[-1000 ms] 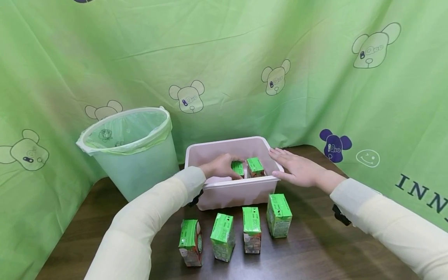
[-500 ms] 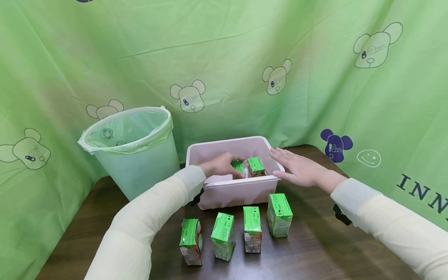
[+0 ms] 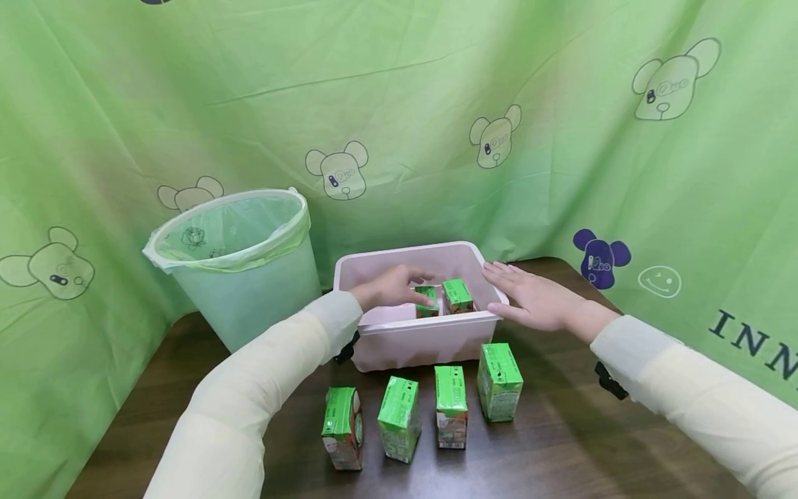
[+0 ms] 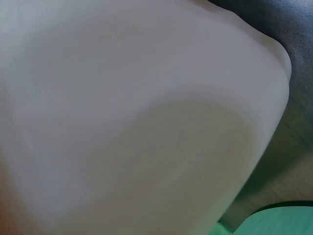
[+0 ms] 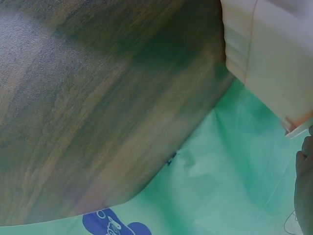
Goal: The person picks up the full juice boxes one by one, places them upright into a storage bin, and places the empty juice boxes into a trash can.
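Observation:
A pale pink plastic bin (image 3: 424, 339) stands on the table, with two green-topped drink cartons upright inside: a left carton (image 3: 427, 294) and a right carton (image 3: 458, 294). Reaching over the near wall, my left hand (image 3: 393, 286) is at the left carton, thumb in front of it and fingers spread loosely above. Whether the thumb still touches the carton I cannot tell. My right hand (image 3: 530, 296) lies with straight fingers along the bin's right rim. In the left wrist view the bin wall (image 4: 146, 98) fills most of the picture.
Several more green-topped drink cartons (image 3: 399, 416) stand in a row on the dark wooden table (image 3: 561, 430) before the bin. Left of it is a green wastebasket (image 3: 243, 291) with a plastic liner. A green printed curtain (image 3: 411, 90) hangs behind.
My left hand has eased its fingers off the left carton and drawn slightly left and up, so more of that carton shows. My right hand stays on the rim.

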